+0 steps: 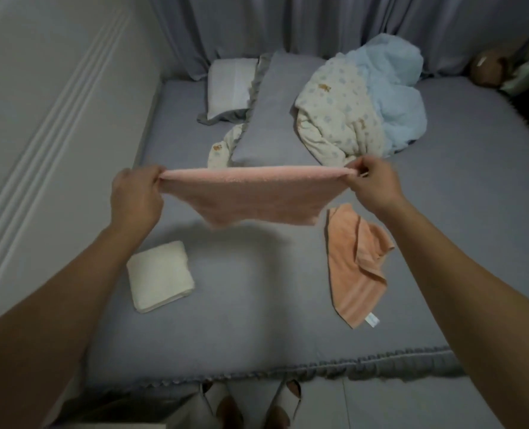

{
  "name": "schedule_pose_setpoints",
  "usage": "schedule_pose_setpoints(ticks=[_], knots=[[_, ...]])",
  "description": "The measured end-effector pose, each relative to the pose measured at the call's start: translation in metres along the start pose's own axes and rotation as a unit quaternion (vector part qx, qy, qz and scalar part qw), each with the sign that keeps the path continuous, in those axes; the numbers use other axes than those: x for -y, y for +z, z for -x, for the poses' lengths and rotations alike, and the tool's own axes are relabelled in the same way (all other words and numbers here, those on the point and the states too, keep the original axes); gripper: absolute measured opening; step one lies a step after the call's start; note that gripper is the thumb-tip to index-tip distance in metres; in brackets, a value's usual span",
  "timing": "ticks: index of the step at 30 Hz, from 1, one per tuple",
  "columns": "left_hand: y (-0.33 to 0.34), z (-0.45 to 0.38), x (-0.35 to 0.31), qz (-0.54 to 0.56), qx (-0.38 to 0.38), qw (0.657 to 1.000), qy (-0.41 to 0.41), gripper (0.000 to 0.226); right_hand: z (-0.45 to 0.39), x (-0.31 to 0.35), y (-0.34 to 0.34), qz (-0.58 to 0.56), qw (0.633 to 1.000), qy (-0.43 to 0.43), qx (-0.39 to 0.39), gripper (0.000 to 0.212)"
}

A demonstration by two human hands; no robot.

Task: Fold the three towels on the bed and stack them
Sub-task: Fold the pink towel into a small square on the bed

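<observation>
Above the bed (257, 305), your left hand (134, 193) and right hand (373, 184) pinch the pink towel (250, 196) taut by its top corners, likely squaring it for folding.

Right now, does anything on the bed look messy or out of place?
The orange towel lies crumpled and unfolded at the right, unlike the neatly folded white towel. Both hands hold the pink towel stretched above the bed.

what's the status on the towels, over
Left hand and right hand pinching pink towel taut above bed. White towel folded; orange towel crumpled, unfolded. Nothing in the way.
</observation>
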State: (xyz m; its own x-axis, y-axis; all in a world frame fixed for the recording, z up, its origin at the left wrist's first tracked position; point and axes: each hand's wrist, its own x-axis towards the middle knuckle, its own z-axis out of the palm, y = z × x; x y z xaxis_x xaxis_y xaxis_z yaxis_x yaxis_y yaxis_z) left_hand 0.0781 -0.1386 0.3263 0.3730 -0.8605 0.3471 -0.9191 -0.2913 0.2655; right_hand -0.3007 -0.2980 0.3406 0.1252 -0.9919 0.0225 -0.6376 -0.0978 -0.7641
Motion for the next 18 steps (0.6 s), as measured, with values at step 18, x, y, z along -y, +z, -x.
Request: schedule_pose_setpoints(ticks=[18], knots=[[0.307, 0.382, 0.08, 0.026, 0.383, 0.912, -0.147, 0.03, 0.241, -0.379, 0.247, 0.225, 0.926, 0.154, 0.26, 0.02]])
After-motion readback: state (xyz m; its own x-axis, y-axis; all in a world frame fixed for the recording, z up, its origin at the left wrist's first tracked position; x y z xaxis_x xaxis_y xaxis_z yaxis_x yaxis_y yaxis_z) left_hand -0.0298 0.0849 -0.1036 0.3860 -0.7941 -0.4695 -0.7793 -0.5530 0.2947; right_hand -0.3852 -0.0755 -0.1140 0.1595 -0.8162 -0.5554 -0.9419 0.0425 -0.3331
